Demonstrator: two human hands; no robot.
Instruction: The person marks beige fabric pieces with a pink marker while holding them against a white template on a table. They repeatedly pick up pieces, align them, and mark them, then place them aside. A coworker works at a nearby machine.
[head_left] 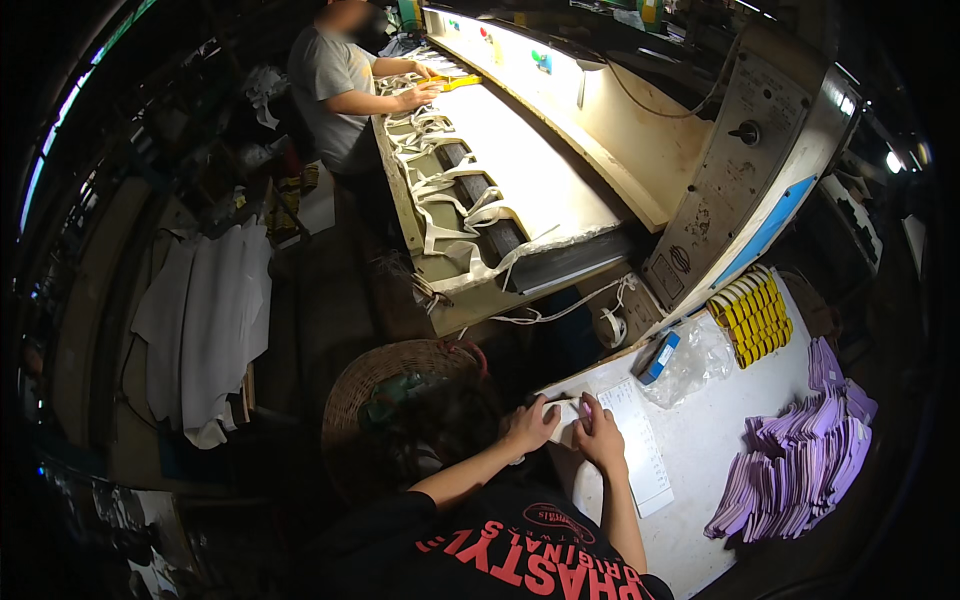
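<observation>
My left hand [533,426] and my right hand [600,440] meet at the near left edge of the white table [697,430]. Between them is a small whitish flat piece [565,420], gripped at both sides by closed fingers. A bit of purple shows by the right fingertips; I cannot make out what it is. Just right of the hands lies a sheet of paper [640,445] with handwriting on it. Stacks of purple cut pieces [795,460] rest farther right on the tabletop.
Past the paper are a blue box [658,358], a clear plastic bag [705,350] and bundled yellow pieces [755,318]. A wicker basket [350,390] stands left. Ahead, another person [340,95] works at a long lit machine bed [540,170]. Grey-white sheets [215,320] hang at left.
</observation>
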